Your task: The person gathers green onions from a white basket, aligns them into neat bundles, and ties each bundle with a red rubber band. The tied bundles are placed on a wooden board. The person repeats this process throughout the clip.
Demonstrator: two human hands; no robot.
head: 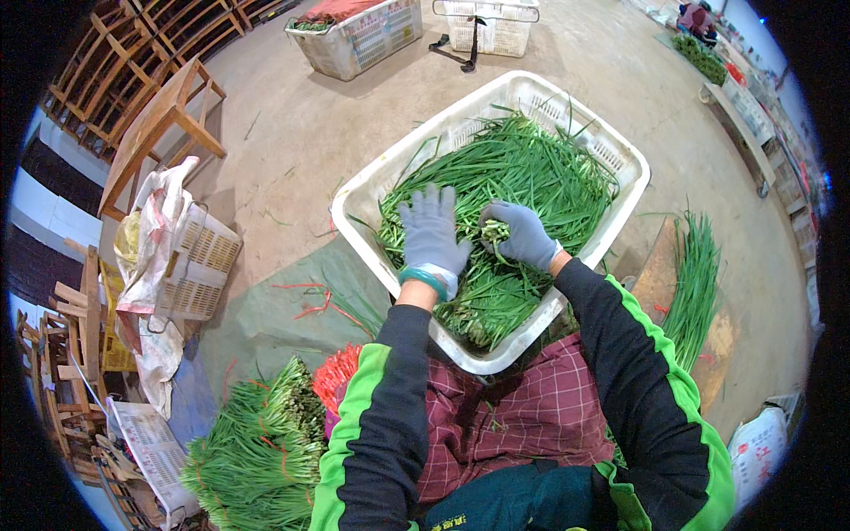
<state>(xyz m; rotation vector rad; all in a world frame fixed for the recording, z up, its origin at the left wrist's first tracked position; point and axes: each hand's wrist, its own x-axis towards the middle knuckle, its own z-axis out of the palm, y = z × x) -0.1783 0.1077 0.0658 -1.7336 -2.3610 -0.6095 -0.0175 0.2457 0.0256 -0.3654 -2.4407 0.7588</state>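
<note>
A white plastic crate (362,174) full of loose green garlic chives (524,159) stands before me. My left hand (433,229), in a grey glove with a teal bangle at the wrist, lies spread, palm down, on the chives at the crate's left side. My right hand (519,229), gloved in grey too, is closed around a small bunch of chives (495,231), its cut ends towards the left hand. Tied bundles of chives (259,451) lie at lower left beside a heap of red ties (336,377). One more tied bundle (694,292) rests at right.
A wooden board (654,265) lies under the right bundle. At left are a crate (199,265) draped with a white sack (159,206) and a wooden table (149,126). Two crates stand beyond, one grey-white (378,40), one white (495,33). A person (696,20) is far off at upper right.
</note>
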